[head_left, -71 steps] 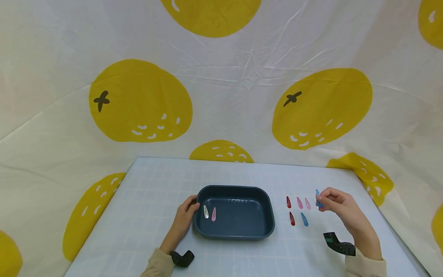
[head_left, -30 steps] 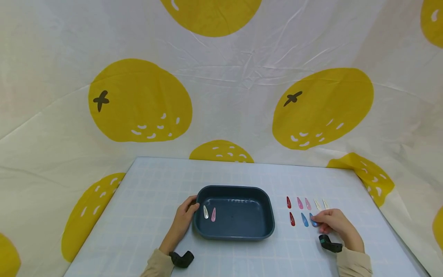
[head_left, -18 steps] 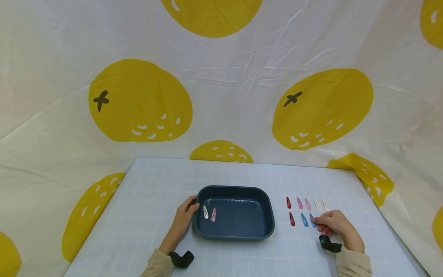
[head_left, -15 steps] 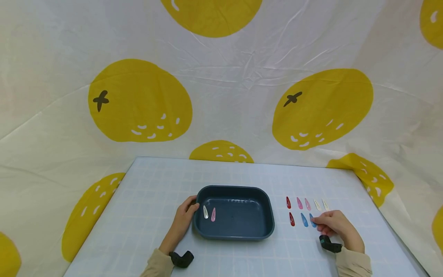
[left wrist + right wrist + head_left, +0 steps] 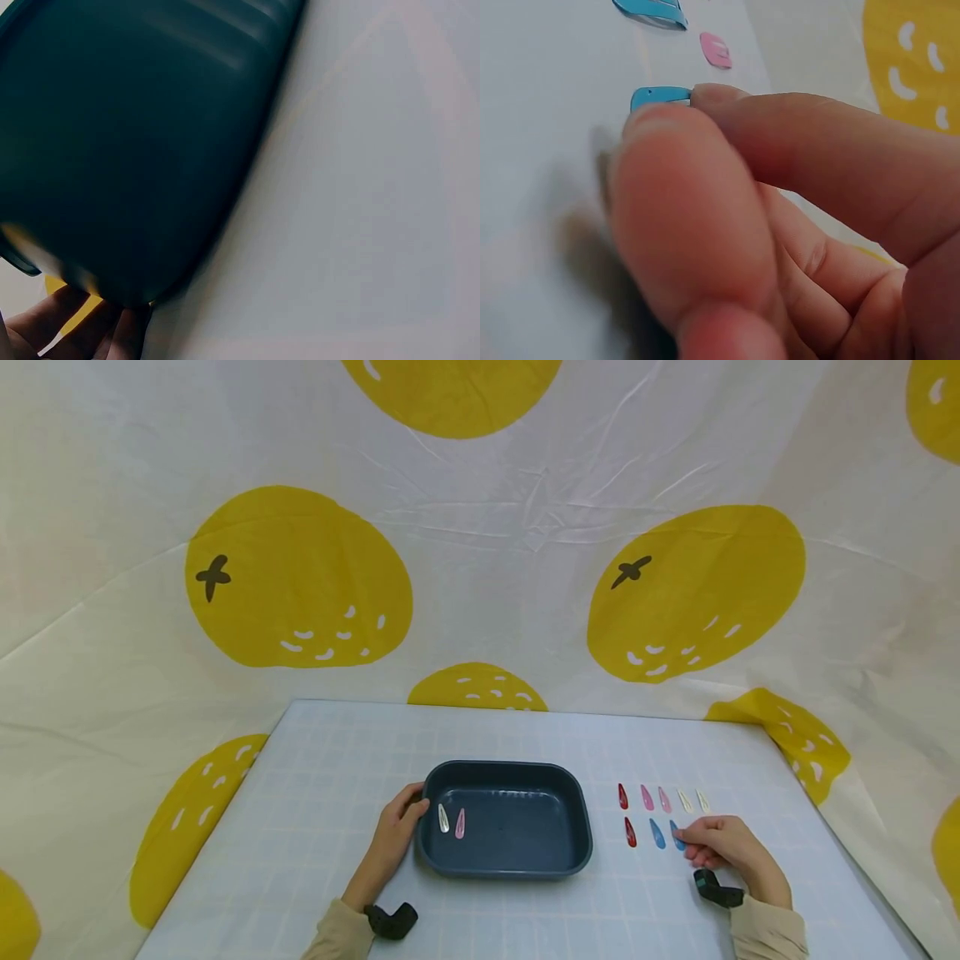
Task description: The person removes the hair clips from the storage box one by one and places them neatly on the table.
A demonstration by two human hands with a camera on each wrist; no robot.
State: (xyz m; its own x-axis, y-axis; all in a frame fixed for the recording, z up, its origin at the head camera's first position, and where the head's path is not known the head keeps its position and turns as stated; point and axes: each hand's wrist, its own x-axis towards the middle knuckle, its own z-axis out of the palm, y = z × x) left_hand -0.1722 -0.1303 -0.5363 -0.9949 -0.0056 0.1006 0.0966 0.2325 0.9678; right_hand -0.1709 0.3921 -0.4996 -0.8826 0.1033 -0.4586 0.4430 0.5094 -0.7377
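A dark blue tray (image 5: 504,833) rests on the table, and my left hand (image 5: 395,828) grips its left rim, thumb on the rim and fingers outside. In the left wrist view, those fingers (image 5: 79,322) lie at the tray wall (image 5: 135,150). Inside the tray lie a white hair clip (image 5: 443,818) and a pink hair clip (image 5: 460,823). My right hand (image 5: 723,842) pinches a blue hair clip (image 5: 676,832) down at the table, right of another blue hair clip (image 5: 657,833). The right wrist view shows the pinched clip (image 5: 654,94) between thumb and index finger, partly hidden by the thumb.
Right of the tray, two red clips (image 5: 623,796) stand one behind the other. Two pink clips (image 5: 647,797) and two white clips (image 5: 685,801) continue the back row. A pale cloth with yellow fruit prints (image 5: 300,577) hangs behind the table (image 5: 337,735).
My right hand has brought the blue hair clip down and towards me, from above the white clips to beside the other blue one. It then stays nearly still. My left hand keeps its place.
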